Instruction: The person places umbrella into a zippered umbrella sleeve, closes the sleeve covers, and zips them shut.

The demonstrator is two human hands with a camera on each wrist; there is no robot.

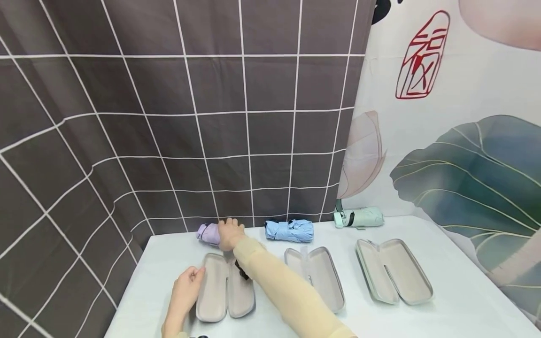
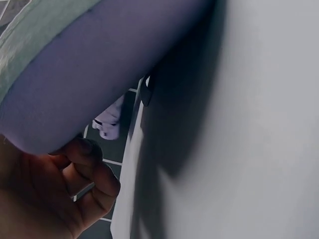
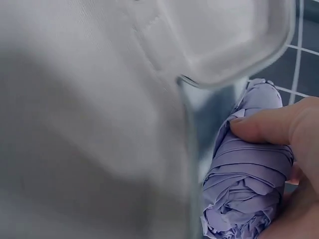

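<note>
In the head view, my right hand point(image 1: 230, 234) grips a folded purple umbrella point(image 1: 208, 234) at the back left of the table. The right wrist view shows the thumb pressed across the wrapped purple fabric point(image 3: 244, 169). My left hand point(image 1: 186, 287) is at the left edge of an opened glasses case point(image 1: 212, 288), fingers loosely curled. In the left wrist view, the case's purple outer shell point(image 2: 94, 74) covers part of that hand point(image 2: 65, 189); whether it bears on the case is unclear. The case lies open, its pale lining facing up, partly under my right forearm.
A folded blue umbrella point(image 1: 289, 230) and a mint green one point(image 1: 359, 218) lie along the back of the white table point(image 1: 165, 249). Two more opened cases stand to the right: one point(image 1: 327, 277) partly behind my right sleeve, another point(image 1: 405, 272) farther right. A dark checked curtain point(image 1: 220, 136) hangs behind.
</note>
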